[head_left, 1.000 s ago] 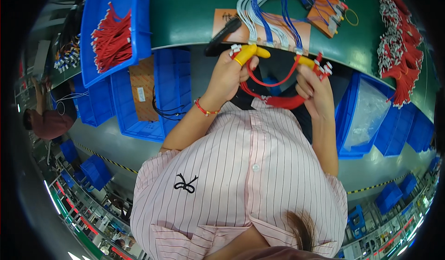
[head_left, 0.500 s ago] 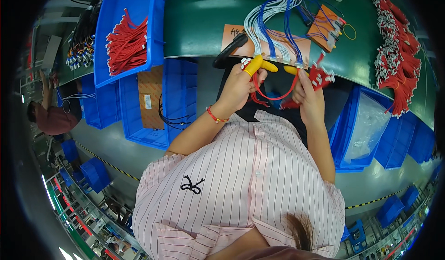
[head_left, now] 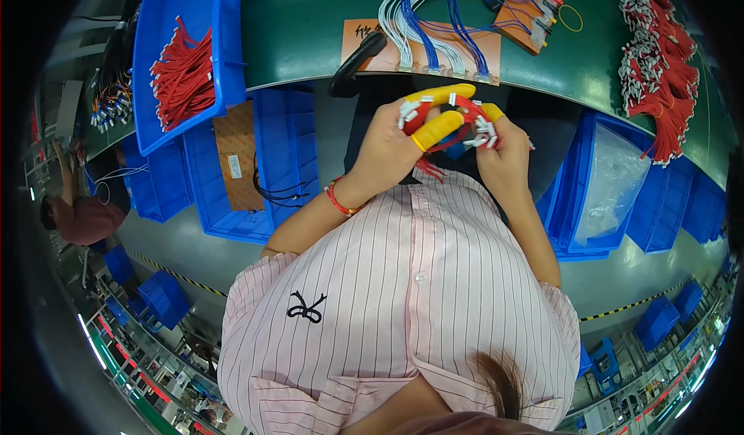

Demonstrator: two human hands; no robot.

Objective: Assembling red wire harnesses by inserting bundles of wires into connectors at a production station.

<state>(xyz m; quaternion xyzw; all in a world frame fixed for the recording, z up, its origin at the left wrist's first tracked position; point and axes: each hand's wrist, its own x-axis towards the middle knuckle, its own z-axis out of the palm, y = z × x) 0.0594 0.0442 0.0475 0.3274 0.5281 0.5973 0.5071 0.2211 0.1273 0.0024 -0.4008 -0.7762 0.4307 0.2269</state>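
My left hand, with yellow finger covers on thumb and index finger, is closed around several red cables with white connectors. Close beside it, my right hand grips a bunch of red cables, their white plugs fanned out between the hands. A yellow cover shows on one of its fingers too. Both hands are just off the table's front edge. Beyond them lies an orange board, where white wires and blue wires end in connectors along the edge.
A blue bin with red cables stands at left. More red cables are heaped at right on the green table. A smaller orange board and a black handle-like object are nearby. Another person is far left.
Both hands have come off the connectors at the board's edge and drawn closer together, nearer my body. A red cable stretched between them is now gathered in with the bunches.
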